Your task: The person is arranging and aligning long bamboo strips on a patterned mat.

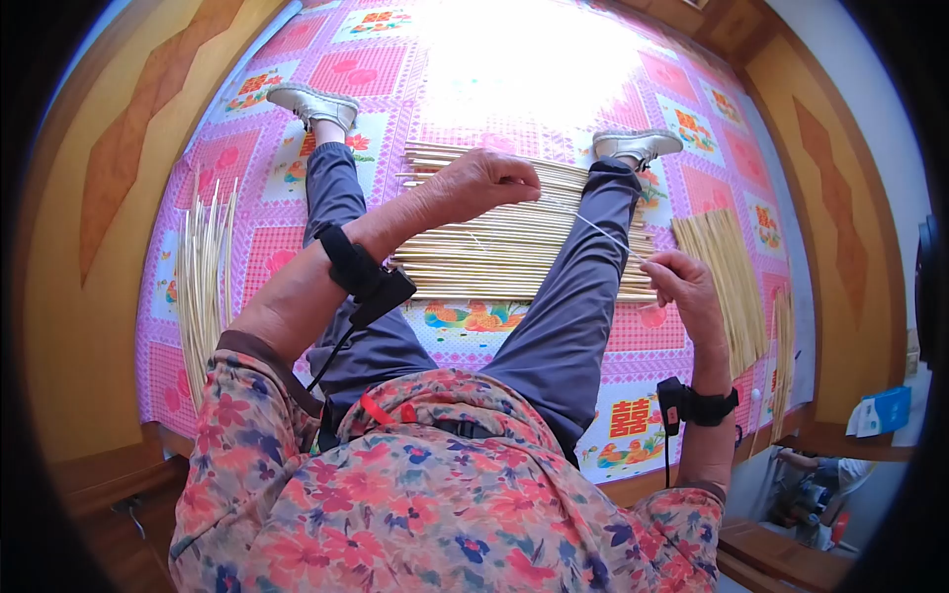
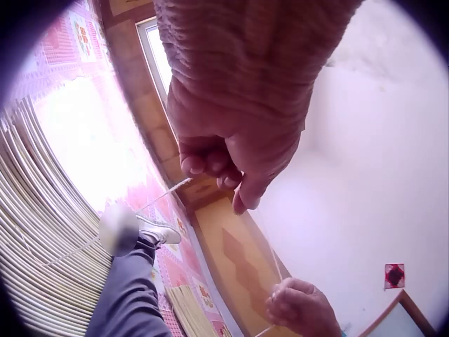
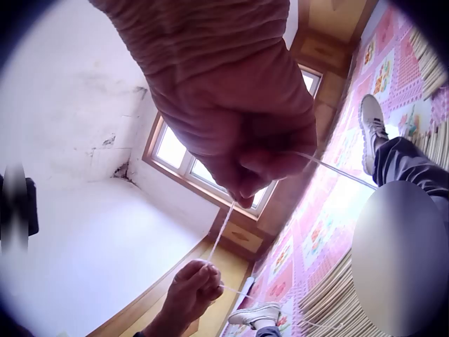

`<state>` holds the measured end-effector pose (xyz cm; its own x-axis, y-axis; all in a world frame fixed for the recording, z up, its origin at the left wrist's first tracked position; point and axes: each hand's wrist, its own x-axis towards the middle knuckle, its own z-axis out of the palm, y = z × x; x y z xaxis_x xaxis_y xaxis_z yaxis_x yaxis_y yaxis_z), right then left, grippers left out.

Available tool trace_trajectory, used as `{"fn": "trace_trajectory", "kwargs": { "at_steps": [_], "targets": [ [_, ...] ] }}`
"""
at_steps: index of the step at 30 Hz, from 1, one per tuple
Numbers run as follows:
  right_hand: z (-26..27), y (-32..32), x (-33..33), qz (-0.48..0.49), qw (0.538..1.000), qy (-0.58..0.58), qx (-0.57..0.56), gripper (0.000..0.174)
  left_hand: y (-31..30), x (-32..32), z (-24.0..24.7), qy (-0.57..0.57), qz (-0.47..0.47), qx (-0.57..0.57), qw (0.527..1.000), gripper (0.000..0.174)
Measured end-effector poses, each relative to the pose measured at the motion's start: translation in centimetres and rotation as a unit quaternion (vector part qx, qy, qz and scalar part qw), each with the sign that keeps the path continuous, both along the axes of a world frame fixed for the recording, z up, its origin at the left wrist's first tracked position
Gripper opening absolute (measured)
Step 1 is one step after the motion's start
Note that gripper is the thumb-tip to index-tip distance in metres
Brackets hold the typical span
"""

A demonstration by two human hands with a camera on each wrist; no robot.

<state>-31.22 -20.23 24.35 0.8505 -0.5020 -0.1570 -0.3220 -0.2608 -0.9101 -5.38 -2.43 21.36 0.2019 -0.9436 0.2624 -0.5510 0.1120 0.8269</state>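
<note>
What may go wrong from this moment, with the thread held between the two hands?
First, the thread looks stretched between the left hand and the right hand, so a hard pull might break it or slip it from one grip. Second, in the head view it crosses the right trouser leg and could catch there. Third, the row of sticks has uneven ends; a snagged thread might drag some out of line.

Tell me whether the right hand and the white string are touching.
Touching. The right wrist view shows the right hand gripping the white string, with strands leaving its grip on two sides.
</note>
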Motion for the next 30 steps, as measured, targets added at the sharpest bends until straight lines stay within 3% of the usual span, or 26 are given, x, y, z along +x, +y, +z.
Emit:
{"fn": "trace_trajectory", "kwargs": {
  "at_steps": [5,8,11,14,17,20,21,23,24,26,27,29,30],
  "targets": [
    [-2.5,-2.4,-4.1,-0.041,0.999,0.035,0.006,0.014,1.0,1.1,-1.2,-0.003,0.033,0.038,0.999,0.014],
    [-3.8,-3.1,-6.4,-0.056,0.997,0.034,-0.049,0.014,1.6,1.8,-2.7,0.019,0.059,-0.004,0.998,0.016],
    [-4.2,-3.3,-7.4,-0.108,0.994,0.013,0.009,0.012,1.5,1.4,-2.9,0.003,0.030,0.023,0.999,0.016],
    [-4.8,-4.2,-8.0,-0.142,0.988,-0.006,-0.057,0.010,1.4,0.8,-2.4,0.013,0.032,0.026,0.999,0.015],
    [-4.3,-5.4,-8.1,-0.198,0.978,-0.057,-0.045,0.009,1.3,1.2,-3.5,0.115,0.029,-0.013,0.993,0.015],
    [-3.7,-5.8,-7.2,-0.260,0.948,-0.180,0.026,0.008,1.8,0.9,-3.3,0.063,0.005,0.033,0.997,0.016],
    [-3.5,-6.0,-6.7,-0.259,0.949,-0.179,0.026,0.008,1.8,0.9,-3.5,0.063,0.006,0.033,0.997,0.016],
    [-3.0,-6.5,-5.8,-0.276,0.907,-0.294,0.119,0.008,1.7,0.8,-4.5,0.102,-0.003,0.046,0.994,0.016],
    [-2.4,-6.4,-5.3,-0.275,0.908,-0.293,0.118,0.008,1.7,0.8,-5.0,0.103,-0.009,0.036,0.994,0.016],
    [-0.8,-5.2,-3.5,-0.321,0.862,-0.342,0.191,0.008,1.9,0.4,-5.5,0.106,-0.015,0.057,0.993,0.014],
    [0.3,-4.3,-2.1,-0.318,0.864,-0.339,0.193,0.008,2.1,0.1,-5.8,0.107,-0.023,0.079,0.991,0.013],
    [1.9,-2.6,0.6,-0.302,0.810,-0.411,0.288,0.008,2.1,-0.7,-6.6,0.060,-0.050,0.101,0.992,0.013],
    [1.6,-3.1,1.0,-0.302,0.811,-0.410,0.290,0.008,2.3,-1.1,-7.2,0.063,-0.063,0.093,0.992,0.014]
  ]
}}
